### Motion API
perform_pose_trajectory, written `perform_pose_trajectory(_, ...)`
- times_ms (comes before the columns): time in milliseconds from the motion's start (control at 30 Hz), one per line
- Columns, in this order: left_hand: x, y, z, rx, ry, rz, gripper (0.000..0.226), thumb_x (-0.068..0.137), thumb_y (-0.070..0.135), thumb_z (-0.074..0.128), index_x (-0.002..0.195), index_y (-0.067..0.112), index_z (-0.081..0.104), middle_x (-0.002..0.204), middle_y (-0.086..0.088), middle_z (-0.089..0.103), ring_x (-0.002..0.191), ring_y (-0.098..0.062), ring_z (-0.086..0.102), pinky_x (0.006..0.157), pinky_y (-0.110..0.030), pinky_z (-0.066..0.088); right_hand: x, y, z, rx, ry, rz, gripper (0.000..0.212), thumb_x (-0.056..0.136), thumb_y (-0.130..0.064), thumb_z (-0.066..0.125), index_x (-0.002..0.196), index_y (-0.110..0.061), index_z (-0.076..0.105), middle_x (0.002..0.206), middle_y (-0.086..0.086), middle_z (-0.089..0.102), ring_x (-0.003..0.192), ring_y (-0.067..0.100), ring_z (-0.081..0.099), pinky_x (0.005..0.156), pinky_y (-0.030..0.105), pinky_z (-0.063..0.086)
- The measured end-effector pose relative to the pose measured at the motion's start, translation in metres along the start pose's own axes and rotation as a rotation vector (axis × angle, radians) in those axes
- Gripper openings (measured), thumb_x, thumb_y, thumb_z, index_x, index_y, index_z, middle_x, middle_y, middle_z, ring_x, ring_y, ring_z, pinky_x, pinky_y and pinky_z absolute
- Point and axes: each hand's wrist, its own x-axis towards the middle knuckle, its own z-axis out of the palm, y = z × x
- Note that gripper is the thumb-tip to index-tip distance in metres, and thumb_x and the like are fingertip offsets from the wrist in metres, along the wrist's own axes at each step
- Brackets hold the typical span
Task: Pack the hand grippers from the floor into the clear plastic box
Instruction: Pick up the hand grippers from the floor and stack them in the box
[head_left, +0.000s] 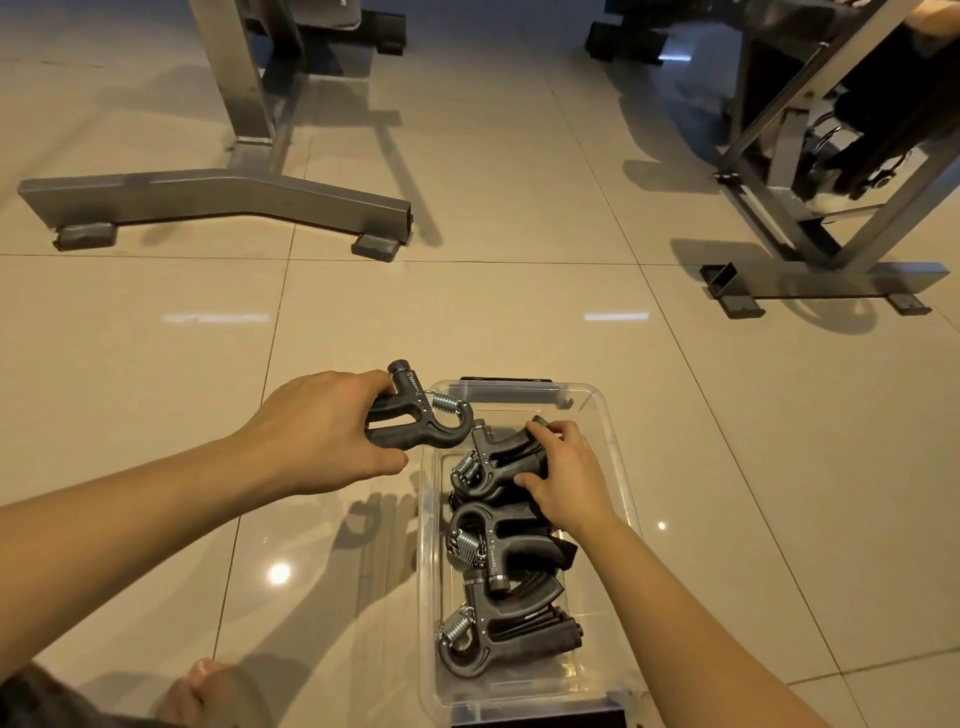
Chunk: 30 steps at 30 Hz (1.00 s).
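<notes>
A clear plastic box (613, 447) stands on the tiled floor in front of me. Three black hand grippers with steel springs lie in it in a row: a far one (493, 462), a middle one (498, 540) and a near one (498, 623). My right hand (566, 478) is inside the box, fingers closed around the handles of the far one. My left hand (322, 431) holds another black hand gripper (421, 421) by its handles, just above the box's far left corner.
The grey steel foot of a gym bench (218, 197) lies across the floor at the far left. A second machine frame (831, 270) stands at the far right. My bare foot (202, 691) shows at the bottom left.
</notes>
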Motion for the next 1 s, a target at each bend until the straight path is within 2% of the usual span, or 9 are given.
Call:
perform_pose_trajectory(133, -0.001, -0.001, 0.000, 0.012, 0.000, -0.011, 0.038, 0.070, 0.056, 0.072, 0.095, 0.034, 0.053, 0.073, 0.013, 0.060, 0.067, -0.006, 0.056, 0.055, -0.028, 0.042, 0.007, -0.001, -0.005, -0.116, -0.042, -0.049, 0.072, 0.088, -0.033, 0.075, 0.152, -0.024, 0.041, 0.136, 0.004, 0.050, 0.124, 0.024, 0.045, 0.104, 0.037, 0.045)
perform_pose_trajectory(333, -0.003, -0.004, 0.000, 0.005, 0.005, -0.022, 0.038, 0.070, 0.056, 0.072, 0.094, 0.034, 0.052, 0.072, 0.012, 0.059, 0.065, -0.005, 0.054, 0.053, -0.028, 0.038, 0.011, 0.001, -0.011, -0.218, -0.070, -0.097, 0.071, 0.089, -0.027, 0.073, 0.151, -0.023, 0.040, 0.139, 0.005, 0.052, 0.124, 0.026, 0.047, 0.103, 0.038, 0.044)
perform_pose_trajectory(600, -0.001, 0.002, -0.002, 0.002, 0.007, -0.003, 0.042, 0.071, 0.056, 0.071, 0.102, 0.032, 0.054, 0.077, 0.012, 0.060, 0.071, -0.011, 0.058, 0.059, -0.029, 0.046, 0.005, -0.016, -0.027, -0.237, -0.049, -0.058, 0.056, 0.092, -0.024, 0.068, 0.144, -0.017, 0.048, 0.139, 0.008, 0.051, 0.124, 0.028, 0.048, 0.100, 0.039, 0.046)
perform_pose_trajectory(667, -0.001, 0.007, -0.003, 0.002, 0.046, -0.012, 0.044, 0.072, 0.055, 0.071, 0.106, 0.032, 0.054, 0.080, 0.012, 0.061, 0.073, -0.014, 0.058, 0.058, -0.029, 0.042, 0.006, -0.032, -0.046, -0.040, 0.050, -0.018, 0.044, 0.093, -0.031, 0.066, 0.134, -0.014, 0.059, 0.132, 0.006, 0.058, 0.116, 0.023, 0.055, 0.091, 0.032, 0.048)
perform_pose_trajectory(733, 0.001, 0.011, -0.004, -0.025, 0.095, -0.039, 0.047, 0.072, 0.054, 0.071, 0.109, 0.030, 0.055, 0.085, 0.010, 0.064, 0.077, -0.018, 0.059, 0.061, -0.030, 0.044, 0.004, -0.061, -0.070, 0.343, 0.106, 0.077, 0.032, 0.095, -0.037, 0.065, 0.116, -0.014, 0.069, 0.110, 0.001, 0.069, 0.098, 0.017, 0.064, 0.070, 0.020, 0.048)
perform_pose_trajectory(767, 0.001, 0.013, -0.004, -0.047, 0.112, -0.045, 0.047, 0.072, 0.054, 0.071, 0.109, 0.029, 0.055, 0.086, 0.009, 0.065, 0.077, -0.018, 0.060, 0.061, -0.030, 0.045, 0.002, -0.078, -0.080, 0.549, 0.075, 0.128, 0.028, 0.096, -0.038, 0.064, 0.108, -0.013, 0.070, 0.099, 0.002, 0.072, 0.089, 0.018, 0.068, 0.062, 0.018, 0.048)
perform_pose_trajectory(833, 0.001, 0.019, -0.005, -0.079, 0.137, -0.026, 0.047, 0.072, 0.054, 0.072, 0.107, 0.028, 0.055, 0.086, 0.008, 0.065, 0.075, -0.018, 0.060, 0.061, -0.031, 0.047, -0.006, -0.106, -0.093, 0.823, -0.046, 0.207, 0.027, 0.098, -0.035, 0.063, 0.104, -0.009, 0.069, 0.086, 0.007, 0.073, 0.073, 0.020, 0.071, 0.056, 0.026, 0.054)
perform_pose_trajectory(900, -0.001, 0.025, -0.006, -0.092, 0.170, 0.010, 0.049, 0.072, 0.056, 0.071, 0.107, 0.026, 0.055, 0.087, 0.008, 0.065, 0.075, -0.018, 0.059, 0.062, -0.033, 0.048, -0.014, -0.122, -0.097, 0.904, -0.089, 0.219, 0.022, 0.099, -0.024, 0.063, 0.107, -0.004, 0.066, 0.081, 0.010, 0.070, 0.060, 0.020, 0.068, 0.055, 0.032, 0.058)
perform_pose_trajectory(1000, -0.007, 0.034, -0.009, -0.153, 0.146, 0.039, 0.053, 0.073, 0.064, 0.072, 0.108, 0.028, 0.053, 0.088, 0.012, 0.061, 0.077, -0.015, 0.058, 0.063, -0.032, 0.044, -0.020, -0.123, -0.103, 0.940, -0.026, 0.227, 0.014, 0.100, -0.013, 0.060, 0.109, -0.003, 0.063, 0.075, 0.009, 0.065, 0.053, 0.017, 0.065, 0.051, 0.031, 0.057)
